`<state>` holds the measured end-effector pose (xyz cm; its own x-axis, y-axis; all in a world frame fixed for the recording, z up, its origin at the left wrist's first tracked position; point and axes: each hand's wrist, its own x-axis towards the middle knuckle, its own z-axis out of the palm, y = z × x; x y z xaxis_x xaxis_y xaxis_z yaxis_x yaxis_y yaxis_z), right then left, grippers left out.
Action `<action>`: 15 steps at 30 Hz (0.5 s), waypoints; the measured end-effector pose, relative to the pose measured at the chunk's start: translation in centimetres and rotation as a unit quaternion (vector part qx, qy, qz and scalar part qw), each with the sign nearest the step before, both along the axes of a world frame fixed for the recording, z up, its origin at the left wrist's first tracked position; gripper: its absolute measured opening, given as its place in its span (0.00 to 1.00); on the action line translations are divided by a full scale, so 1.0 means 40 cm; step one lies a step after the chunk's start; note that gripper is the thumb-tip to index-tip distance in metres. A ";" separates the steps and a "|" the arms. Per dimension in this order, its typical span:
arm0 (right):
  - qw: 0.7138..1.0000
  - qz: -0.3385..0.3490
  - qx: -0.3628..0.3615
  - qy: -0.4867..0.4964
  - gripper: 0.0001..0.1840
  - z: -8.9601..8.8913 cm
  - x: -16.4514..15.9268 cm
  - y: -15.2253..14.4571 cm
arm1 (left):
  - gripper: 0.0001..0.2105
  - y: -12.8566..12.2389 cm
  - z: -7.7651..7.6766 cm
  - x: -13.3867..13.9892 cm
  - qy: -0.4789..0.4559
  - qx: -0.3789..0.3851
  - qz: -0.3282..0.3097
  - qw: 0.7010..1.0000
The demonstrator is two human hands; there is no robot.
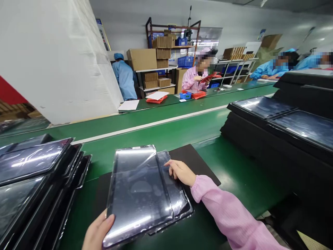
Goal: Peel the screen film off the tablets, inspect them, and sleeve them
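My left hand (98, 231) grips the lower left corner of a glossy dark screen panel (137, 191) in clear film, thumb on its face. That panel overlaps a second film-covered screen panel (180, 199), whose right part shows beneath it. My right hand (179, 172), in a pink sleeve, rests at the second panel's upper right edge. Its index finger is stretched out over that panel and the other fingers are curled. Under both panels lies a black sheet (195, 161) on the green bench (229, 163).
Stacked screen panels (31, 159) stand at the left. At the right rises a tall stack of black trays (249, 149) bearing panels. Across the white-striped bench, a person in pink (191, 78) handles a red item. A white wrapped block (75, 62) stands at back left.
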<state>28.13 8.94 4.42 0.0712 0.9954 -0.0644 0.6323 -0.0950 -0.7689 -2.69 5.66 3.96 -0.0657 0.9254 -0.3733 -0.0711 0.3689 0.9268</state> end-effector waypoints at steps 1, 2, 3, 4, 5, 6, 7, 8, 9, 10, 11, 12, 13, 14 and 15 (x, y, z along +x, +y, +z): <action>1.000 0.006 -0.006 0.018 0.36 -0.002 -0.002 -0.001 | 0.22 0.001 -0.003 0.031 -0.022 -0.020 -0.015 0.999; 1.000 0.007 -0.010 0.029 0.39 -0.004 -0.004 -0.002 | 0.24 0.002 -0.006 0.057 -0.032 -0.031 -0.035 0.998; 0.999 0.003 -0.012 0.033 0.39 -0.006 -0.004 -0.001 | 0.27 0.005 -0.008 0.078 -0.034 -0.035 -0.060 0.997; 0.999 -0.004 -0.012 0.033 0.37 -0.008 -0.004 0.001 | 0.28 0.010 -0.010 0.093 -0.028 -0.029 -0.087 0.995; 0.999 -0.012 -0.012 0.029 0.33 -0.008 -0.002 0.005 | 0.29 0.017 -0.011 0.103 -0.012 -0.011 -0.114 0.993; 0.999 -0.021 -0.013 0.023 0.28 -0.009 0.000 0.012 | 0.30 0.026 -0.012 0.110 0.011 0.019 -0.139 0.990; 0.999 -0.028 -0.016 0.014 0.25 -0.008 0.002 0.021 | 0.30 0.037 -0.013 0.113 0.039 0.052 -0.159 0.985; 0.999 -0.035 -0.020 0.004 0.24 -0.007 0.005 0.032 | 0.30 0.049 -0.016 0.115 0.069 0.080 -0.175 0.979; 0.999 -0.041 -0.025 -0.009 0.24 -0.006 0.008 0.044 | 0.30 0.060 -0.020 0.116 0.099 0.098 -0.188 0.972; 0.998 -0.045 -0.028 -0.023 0.25 -0.004 0.010 0.056 | 0.33 0.071 -0.026 0.117 0.127 0.105 -0.199 0.966; 0.998 -0.049 -0.030 -0.039 0.26 -0.003 0.011 0.066 | 0.36 0.079 -0.032 0.117 0.151 0.104 -0.209 0.961; 0.997 -0.053 -0.030 -0.055 0.27 -0.002 0.011 0.074 | 0.40 0.084 -0.040 0.117 0.173 0.097 -0.219 0.955; 0.995 -0.055 -0.032 -0.071 0.28 -0.002 0.012 0.079 | 0.43 0.086 -0.047 0.118 0.198 0.088 -0.231 0.948; 0.994 -0.056 -0.033 -0.087 0.28 -0.002 0.013 0.079 | 0.45 0.085 -0.053 0.118 0.226 0.082 -0.245 0.939; 0.993 -0.056 -0.036 -0.102 0.27 -0.004 0.014 0.077 | 0.45 0.081 -0.057 0.118 0.256 0.081 -0.258 0.928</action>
